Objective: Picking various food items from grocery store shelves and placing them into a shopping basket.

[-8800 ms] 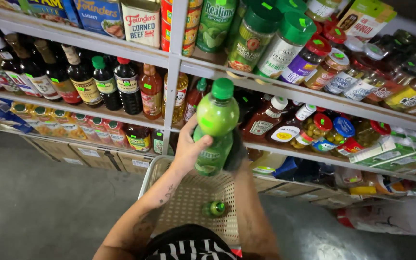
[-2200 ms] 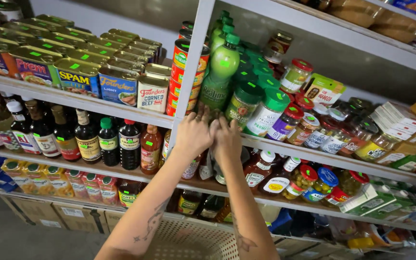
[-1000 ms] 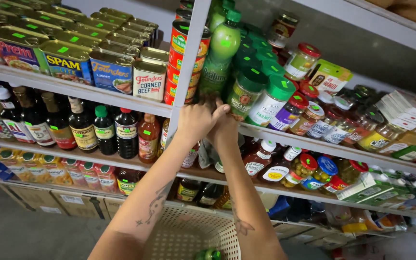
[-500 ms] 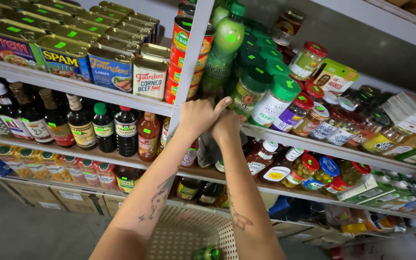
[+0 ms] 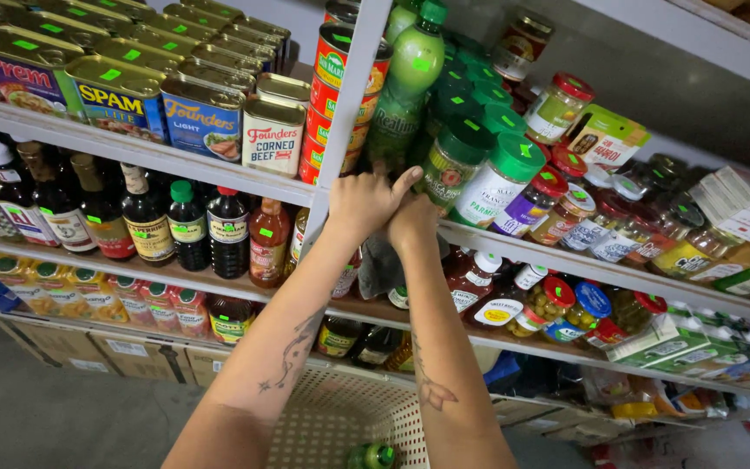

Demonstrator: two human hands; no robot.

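Note:
A tall green plastic bottle (image 5: pixel 405 78) stands upright at the front of the upper shelf, just right of the white upright post (image 5: pixel 351 113). My left hand (image 5: pixel 365 204) is raised to the shelf edge right below the bottle's base, with fingers spread and one fingertip stretched toward it. Pressed against it is my right hand (image 5: pixel 412 222), fingers curled at the shelf lip with nothing seen in them. Low down hangs a white perforated basket (image 5: pixel 332 426) with another small green bottle (image 5: pixel 373 455) lying in it.
Rows of tins (image 5: pixel 123 87) fill the upper left shelf. Dark sauce bottles (image 5: pixel 188 230) line the shelf below. Green-lidded jars (image 5: pixel 479 169) and small jars (image 5: pixel 557 300) crowd the right side. Cardboard boxes (image 5: pixel 62 343) sit on the grey floor.
The green bottle went from being held over the basket up onto the upper shelf. In the last second my hands stayed at the shelf edge under it while the view tilted upward.

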